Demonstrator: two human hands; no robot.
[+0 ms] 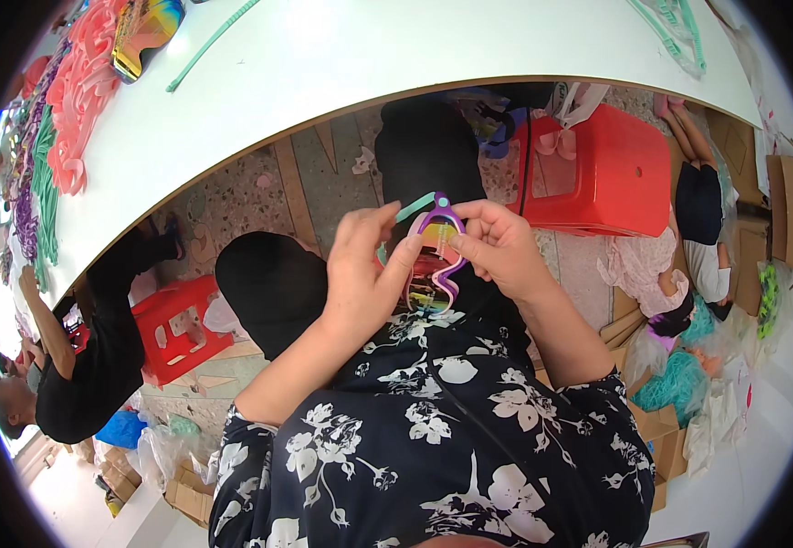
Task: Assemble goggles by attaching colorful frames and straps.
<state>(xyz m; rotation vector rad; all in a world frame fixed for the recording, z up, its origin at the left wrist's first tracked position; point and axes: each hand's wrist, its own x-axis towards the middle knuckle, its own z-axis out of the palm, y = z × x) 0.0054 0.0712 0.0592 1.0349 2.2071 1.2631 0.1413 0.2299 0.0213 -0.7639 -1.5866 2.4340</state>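
Observation:
Above my lap, a pair of purple-framed goggles with a shiny rainbow mirrored lens is held on end between both hands. A short teal strap or arm sticks out to the left from its purple upper end. My left hand is closed on the left side, its thumb on the frame edge and its fingertips by the teal piece. On the other side, my right hand pinches the purple frame near the top between thumb and fingers. The goggles' left edge is partly hidden by my left hand.
A white table curves across ahead, bearing coral straps, another mirrored lens and a teal strap. Red stools stand right and left. A person in black sits at left; two children are at right near bags and cartons.

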